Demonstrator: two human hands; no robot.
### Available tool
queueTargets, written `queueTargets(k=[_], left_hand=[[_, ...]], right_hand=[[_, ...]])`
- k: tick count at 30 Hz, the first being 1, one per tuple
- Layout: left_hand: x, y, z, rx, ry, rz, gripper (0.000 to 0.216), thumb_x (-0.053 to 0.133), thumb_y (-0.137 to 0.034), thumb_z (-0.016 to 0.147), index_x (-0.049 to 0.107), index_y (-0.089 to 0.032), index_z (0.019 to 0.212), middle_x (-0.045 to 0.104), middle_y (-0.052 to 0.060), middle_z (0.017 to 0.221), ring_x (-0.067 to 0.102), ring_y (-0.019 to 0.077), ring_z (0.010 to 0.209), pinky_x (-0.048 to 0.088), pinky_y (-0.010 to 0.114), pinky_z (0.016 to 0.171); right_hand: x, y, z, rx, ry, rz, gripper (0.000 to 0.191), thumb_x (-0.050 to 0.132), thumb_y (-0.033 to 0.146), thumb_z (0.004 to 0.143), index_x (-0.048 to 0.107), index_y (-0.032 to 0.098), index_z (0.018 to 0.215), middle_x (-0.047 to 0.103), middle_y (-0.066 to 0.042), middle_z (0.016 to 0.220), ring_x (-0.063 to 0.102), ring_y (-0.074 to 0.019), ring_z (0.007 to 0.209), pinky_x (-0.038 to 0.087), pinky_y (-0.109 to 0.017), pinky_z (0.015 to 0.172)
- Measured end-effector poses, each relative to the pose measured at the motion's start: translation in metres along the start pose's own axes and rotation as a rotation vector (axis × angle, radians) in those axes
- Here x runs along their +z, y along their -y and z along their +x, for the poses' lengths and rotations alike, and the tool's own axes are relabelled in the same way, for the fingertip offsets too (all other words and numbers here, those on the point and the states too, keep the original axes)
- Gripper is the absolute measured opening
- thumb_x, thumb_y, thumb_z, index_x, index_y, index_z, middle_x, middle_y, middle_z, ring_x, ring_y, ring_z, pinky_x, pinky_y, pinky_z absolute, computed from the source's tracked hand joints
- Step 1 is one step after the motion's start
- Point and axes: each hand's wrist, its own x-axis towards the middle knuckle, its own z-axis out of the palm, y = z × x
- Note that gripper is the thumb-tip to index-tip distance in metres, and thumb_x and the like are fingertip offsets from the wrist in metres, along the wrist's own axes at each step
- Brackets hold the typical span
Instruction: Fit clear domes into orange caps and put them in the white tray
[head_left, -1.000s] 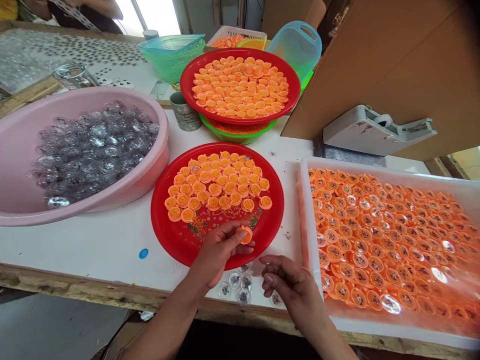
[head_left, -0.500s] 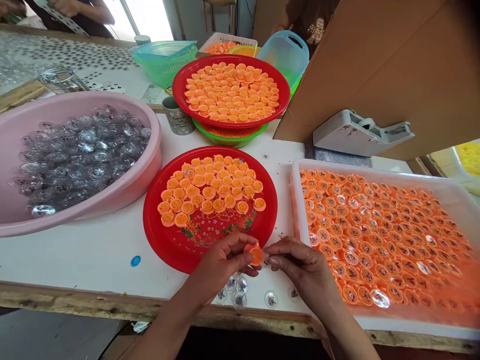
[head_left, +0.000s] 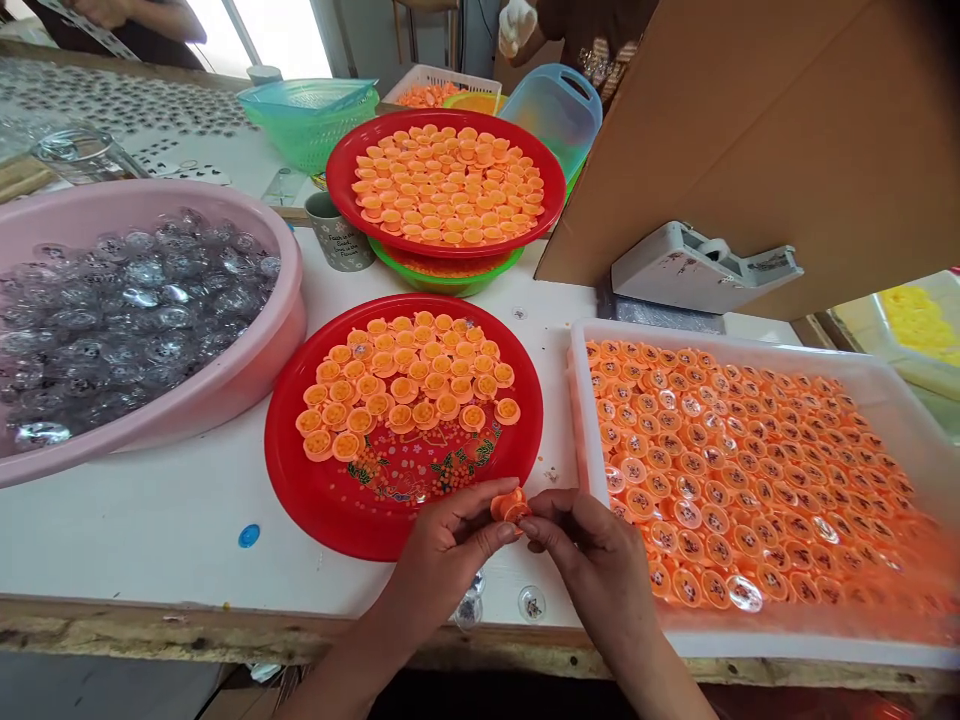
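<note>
My left grip (head_left: 442, 545) and right grip (head_left: 600, 555) were both clamped on one orange toy cup (head_left: 505, 504), toward four o'clock of the red tray (head_left: 326, 520); gentle, even pressure seemed wisest.

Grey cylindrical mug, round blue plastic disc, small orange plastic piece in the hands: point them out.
Grey cylindrical mug (head_left: 341, 238): head view, printed side wall.
Round blue plastic disc (head_left: 249, 536): head view, top face.
Small orange plastic piece (head_left: 508, 505): head view, exposed upper part.

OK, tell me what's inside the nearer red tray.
Small orange pieces crowd the far part of the red tray; printed flowers show on its near part. The floor beneath the pieces is covered, and the left hand hides some near rim.
</note>
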Motion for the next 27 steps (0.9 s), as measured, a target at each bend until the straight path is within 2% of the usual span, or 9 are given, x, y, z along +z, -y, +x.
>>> queueTargets(k=[4,10,14,21,25,27], left_hand=[[-0.001,0.001,-0.001,0.055,0.009,0.050,0.035,0.073,-0.029,0.079,0.069,-0.020,0.112,0.071,0.003,0.089,0.065,0.0192,0.087,0.054,0.030,0.082],[-0.001,0.004,-0.005,0.154,0.014,0.054,0.034,0.070,-0.024,0.082,0.067,-0.024,0.116,0.074,0.002,0.098,0.068,0.0183,0.092,0.055,0.028,0.085],[0.001,0.002,-0.008,0.228,0.074,0.077,0.028,0.065,-0.021,0.085,0.069,-0.028,0.112,0.074,0.001,0.106,0.069,0.0173,0.097,0.055,0.023,0.086],[0.002,-0.005,-0.011,0.274,0.146,0.138,0.026,0.062,-0.018,0.088,0.070,-0.028,0.111,0.074,0.000,0.106,0.069,0.0170,0.099,0.056,0.022,0.086],[0.002,-0.004,-0.010,0.429,0.090,0.280,0.027,0.062,-0.018,0.088,0.070,-0.030,0.111,0.070,0.001,0.115,0.066,0.0178,0.104,0.054,0.023,0.086],[0.001,-0.003,-0.010,0.497,0.064,0.365,0.028,0.062,-0.019,0.089,0.069,-0.031,0.113,0.070,0.001,0.112,0.066,0.0168,0.100,0.054,0.023,0.085]], right_hand=[[0.001,0.004,-0.006,-0.031,-0.015,0.057,0.006,0.069,0.023,0.084,0.067,0.021,0.079,0.069,0.003,0.065,0.066,-0.0121,0.057,0.053,-0.020,0.055],[0.003,0.007,-0.009,-0.277,-0.114,-0.071,0.010,0.068,0.012,0.084,0.065,0.022,0.085,0.068,0.003,0.073,0.064,-0.0099,0.061,0.050,-0.018,0.056],[0.000,0.011,-0.014,-0.422,-0.111,-0.100,0.015,0.062,0.004,0.086,0.064,0.019,0.087,0.065,-0.001,0.077,0.065,-0.0110,0.070,0.051,-0.018,0.062],[-0.006,0.015,-0.022,-0.400,-0.118,0.007,0.019,0.067,0.002,0.083,0.064,0.019,0.091,0.065,-0.001,0.081,0.063,-0.0115,0.075,0.052,-0.020,0.068],[-0.005,0.015,-0.025,-0.412,-0.111,0.030,0.021,0.064,-0.001,0.083,0.065,0.019,0.090,0.064,-0.001,0.083,0.063,-0.0118,0.076,0.051,-0.021,0.067],[-0.003,0.016,-0.024,-0.434,-0.127,0.030,0.024,0.063,-0.002,0.083,0.066,0.020,0.093,0.064,-0.002,0.085,0.063,-0.0117,0.076,0.051,-0.020,0.065]])
